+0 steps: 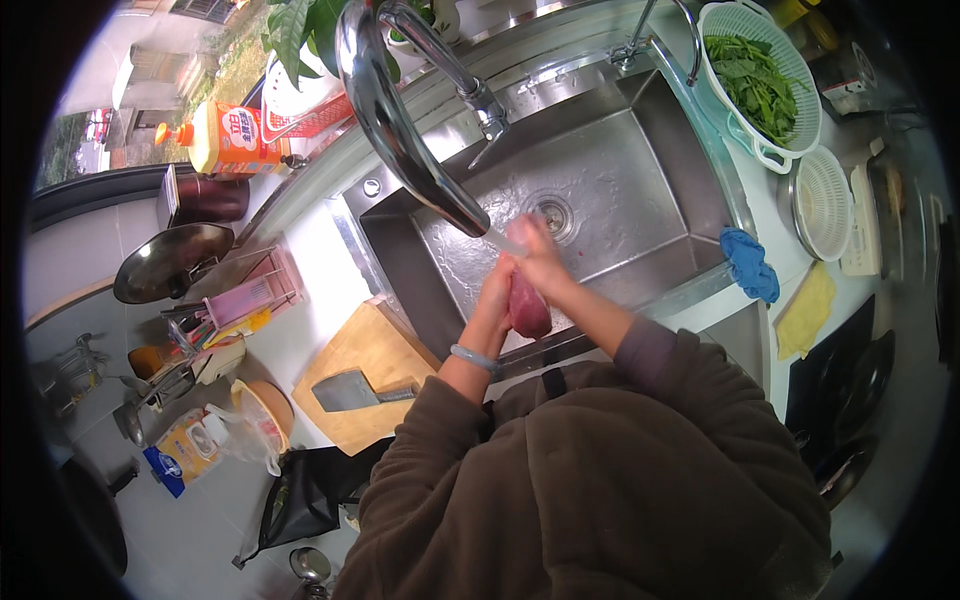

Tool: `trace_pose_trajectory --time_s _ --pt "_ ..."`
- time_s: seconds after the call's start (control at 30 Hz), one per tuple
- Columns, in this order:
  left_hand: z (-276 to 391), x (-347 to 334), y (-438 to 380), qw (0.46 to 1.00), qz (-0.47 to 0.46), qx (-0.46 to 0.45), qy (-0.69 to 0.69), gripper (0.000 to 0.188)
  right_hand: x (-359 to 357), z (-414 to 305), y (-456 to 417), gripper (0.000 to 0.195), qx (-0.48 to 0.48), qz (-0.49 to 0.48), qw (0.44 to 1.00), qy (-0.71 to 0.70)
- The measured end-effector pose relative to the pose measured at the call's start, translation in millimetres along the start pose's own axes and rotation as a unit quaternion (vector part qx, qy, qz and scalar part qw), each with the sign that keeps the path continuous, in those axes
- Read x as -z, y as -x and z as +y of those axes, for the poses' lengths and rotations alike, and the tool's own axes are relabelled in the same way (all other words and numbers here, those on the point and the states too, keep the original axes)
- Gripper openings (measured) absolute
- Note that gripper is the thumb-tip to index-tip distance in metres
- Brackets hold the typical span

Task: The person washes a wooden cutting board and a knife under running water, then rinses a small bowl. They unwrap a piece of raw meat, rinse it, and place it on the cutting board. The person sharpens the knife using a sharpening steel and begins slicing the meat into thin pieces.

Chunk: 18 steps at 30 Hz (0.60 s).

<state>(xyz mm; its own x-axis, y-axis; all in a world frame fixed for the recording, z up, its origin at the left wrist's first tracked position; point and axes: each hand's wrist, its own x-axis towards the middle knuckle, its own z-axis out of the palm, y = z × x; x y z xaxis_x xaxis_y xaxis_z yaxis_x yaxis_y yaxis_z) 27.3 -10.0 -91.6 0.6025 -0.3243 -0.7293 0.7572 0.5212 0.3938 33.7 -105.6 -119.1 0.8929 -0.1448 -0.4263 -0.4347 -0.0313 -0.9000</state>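
Over the stainless steel sink, both hands are around a piece of raw red meat. My left hand, with a pale bangle on its wrist, grips the meat's left side. Across its upper part lies my right hand, blurred by motion. Water runs from the chrome faucet onto my hands. The lower end of the meat shows between my wrists, while my fingers hide much of the rest. Just beyond the right hand is the sink drain.
On the left, a cleaver lies on a wooden cutting board. Leafy greens fill a white colander at right. Nearby are a blue cloth, a yellow cloth and a smaller basket.
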Motion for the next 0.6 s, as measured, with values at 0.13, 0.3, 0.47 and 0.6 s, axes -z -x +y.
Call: trace_pose_trajectory --time_s 0.13,0.3,0.47,0.6 --pt "-2 10 12 0.997 -0.039 0.064 0.023 0.041 31 0 -35 0.051 -0.27 -0.019 0.886 -0.376" --pt "14 18 13 0.973 -0.129 0.152 0.116 0.066 35 -11 -34 0.025 -0.239 -0.009 0.896 -0.375" --pt "26 4 26 0.972 -0.139 0.118 0.147 0.069 23 19 -47 0.033 -0.284 0.149 0.856 -0.406" --pt "25 36 17 0.972 -0.21 0.068 0.086 0.057 11 12 -25 0.037 -0.322 0.057 0.819 -0.472"
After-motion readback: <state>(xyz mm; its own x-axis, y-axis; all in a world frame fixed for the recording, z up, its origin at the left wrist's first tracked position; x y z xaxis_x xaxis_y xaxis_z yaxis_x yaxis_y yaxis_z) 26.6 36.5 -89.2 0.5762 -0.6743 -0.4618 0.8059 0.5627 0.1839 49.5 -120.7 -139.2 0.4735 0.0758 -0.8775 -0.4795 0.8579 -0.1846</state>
